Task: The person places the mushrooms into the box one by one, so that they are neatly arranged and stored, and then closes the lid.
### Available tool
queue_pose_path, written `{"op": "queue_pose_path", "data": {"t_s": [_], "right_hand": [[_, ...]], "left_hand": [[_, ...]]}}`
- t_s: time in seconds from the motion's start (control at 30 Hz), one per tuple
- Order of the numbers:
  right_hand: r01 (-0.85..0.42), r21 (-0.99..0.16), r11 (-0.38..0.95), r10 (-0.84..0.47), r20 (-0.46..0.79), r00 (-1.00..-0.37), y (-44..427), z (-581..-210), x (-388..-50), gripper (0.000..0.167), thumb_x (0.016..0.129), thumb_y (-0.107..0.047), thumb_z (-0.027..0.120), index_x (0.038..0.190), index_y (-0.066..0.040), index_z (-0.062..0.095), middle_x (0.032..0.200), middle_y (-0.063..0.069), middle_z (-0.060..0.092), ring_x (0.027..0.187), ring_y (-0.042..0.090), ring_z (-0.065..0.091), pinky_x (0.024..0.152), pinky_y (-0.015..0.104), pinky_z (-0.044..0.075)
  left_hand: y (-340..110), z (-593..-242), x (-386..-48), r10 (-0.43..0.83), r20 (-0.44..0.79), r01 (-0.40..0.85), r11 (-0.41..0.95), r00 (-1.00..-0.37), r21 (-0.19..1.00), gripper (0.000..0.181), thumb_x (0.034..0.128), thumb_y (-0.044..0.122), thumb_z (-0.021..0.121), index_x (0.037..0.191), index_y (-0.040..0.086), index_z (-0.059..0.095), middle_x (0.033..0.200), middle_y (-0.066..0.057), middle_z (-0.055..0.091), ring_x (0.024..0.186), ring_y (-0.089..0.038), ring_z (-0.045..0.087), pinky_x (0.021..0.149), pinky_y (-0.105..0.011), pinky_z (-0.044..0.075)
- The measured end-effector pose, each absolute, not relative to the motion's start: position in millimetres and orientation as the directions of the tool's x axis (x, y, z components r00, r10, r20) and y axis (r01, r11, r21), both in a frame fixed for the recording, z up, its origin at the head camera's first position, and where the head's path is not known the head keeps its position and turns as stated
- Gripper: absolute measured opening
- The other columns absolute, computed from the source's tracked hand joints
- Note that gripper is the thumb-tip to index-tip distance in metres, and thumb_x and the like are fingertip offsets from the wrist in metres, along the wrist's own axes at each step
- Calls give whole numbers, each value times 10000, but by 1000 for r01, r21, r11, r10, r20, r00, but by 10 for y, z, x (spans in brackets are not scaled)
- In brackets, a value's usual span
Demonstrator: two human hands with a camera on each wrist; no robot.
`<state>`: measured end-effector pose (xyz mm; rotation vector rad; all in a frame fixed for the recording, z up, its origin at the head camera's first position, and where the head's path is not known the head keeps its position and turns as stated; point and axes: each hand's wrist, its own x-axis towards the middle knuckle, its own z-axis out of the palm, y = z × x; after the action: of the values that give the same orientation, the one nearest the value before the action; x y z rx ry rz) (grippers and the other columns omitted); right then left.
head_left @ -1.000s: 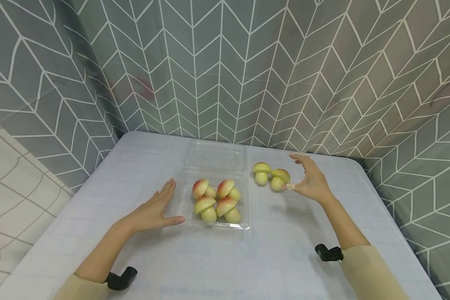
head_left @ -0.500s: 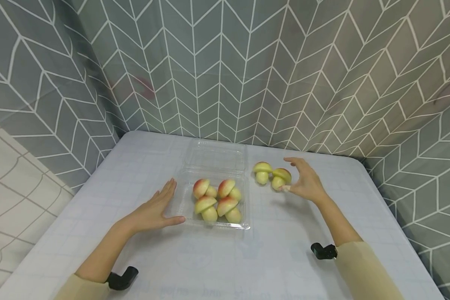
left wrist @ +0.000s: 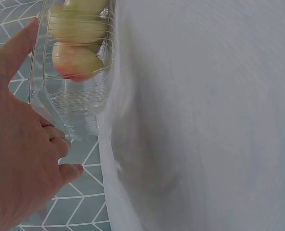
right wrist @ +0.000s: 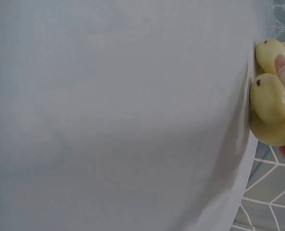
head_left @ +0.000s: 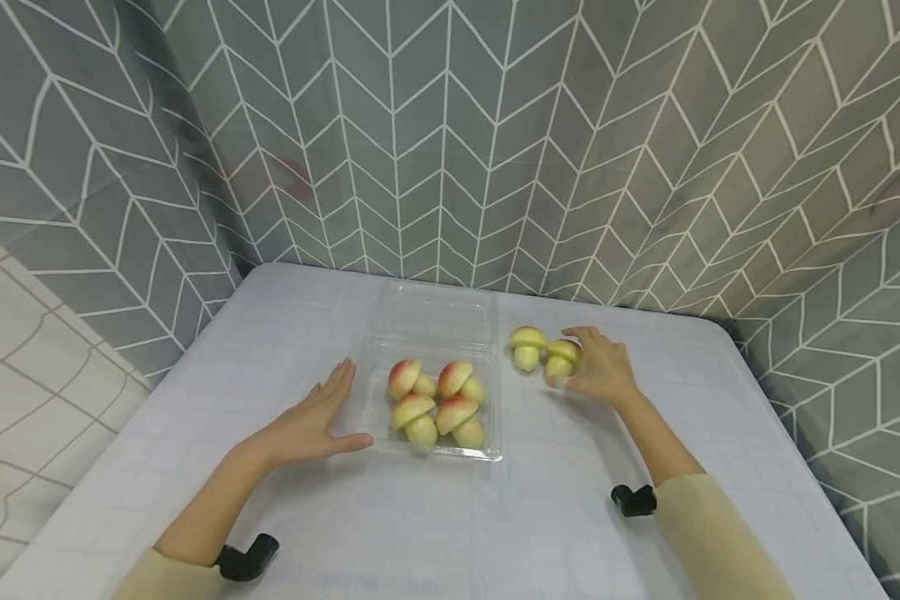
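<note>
My right hand [head_left: 603, 367] curls round the right one of two yellow-green, mushroom-shaped pieces, the right mushroom [head_left: 559, 358]. In the right wrist view the thumb lies by its pale stem [right wrist: 269, 98], with fingers beyond the cap; their contact is partly hidden. Close beside it stands the left mushroom [head_left: 527, 348]. A clear plastic clamshell box [head_left: 495, 417] lies with its lid [head_left: 438, 312] folded back. Several red-blushed mushrooms [head_left: 456, 412] rest inside. Against the box's left side is my left hand [head_left: 311, 425], fingers straight, thumb stretched toward the front corner.
A white cloth [head_left: 450, 533] covers the table. Grey curtains with white chevron lines [head_left: 420, 125] stand behind and at the sides. Each wrist carries a small black camera mount [head_left: 247, 558].
My right hand has moved left and down, and its fingers have drawn in round the right mushroom. My left hand, the box and the mushrooms inside stay put.
</note>
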<state>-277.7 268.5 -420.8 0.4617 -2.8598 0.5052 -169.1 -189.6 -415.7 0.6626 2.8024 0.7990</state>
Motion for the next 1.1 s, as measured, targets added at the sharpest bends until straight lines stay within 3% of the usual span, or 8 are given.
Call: {"op": "queue_pose_path", "data": {"t_s": [0.5,0.7,0.93,1.1], "right_hand": [[-349,-245,905,-304,204,-931,2614,-4226,-2703,765,659,-368,844,1275,-41,529,1216,173,576,1076,357,554,841,513,392],[-369,-202,907,-329,207,-921,2643,-4196,-2650,765,639,-391,840,1238,-11,555,1134,192,600,984,358,581,808,506,417],[-370,-250,895,-297,285,-911,2617,-4127,-2601,758,624,-356,835,1235,-14,546,1133,190,586,961,358,572,789,486,421],[-424,-295,856,-298,389,-872,2521,-4025,-2558,758,606,-355,864,1214,-29,551,1120,166,587,953,334,574,810,500,438]], "left_hand": [[-1898,-4172,-1706,457,-26,377,763,-889,525,1126,841,618,618,1497,-98,47,1579,-244,-5,1452,-373,21,1136,-581,107],[-1900,-4175,-1711,457,-31,374,764,-889,526,1131,839,628,613,1501,-88,42,1582,-239,-8,1455,-361,16,1139,-575,105],[-1898,-4180,-1712,454,-35,369,764,-890,530,1135,839,624,617,1499,-92,34,1579,-244,-10,1454,-367,16,1136,-581,104],[-1893,-4166,-1711,454,-37,369,766,-890,526,1128,845,611,619,1497,-95,28,1579,-243,-17,1453,-372,14,1138,-576,103]]}}
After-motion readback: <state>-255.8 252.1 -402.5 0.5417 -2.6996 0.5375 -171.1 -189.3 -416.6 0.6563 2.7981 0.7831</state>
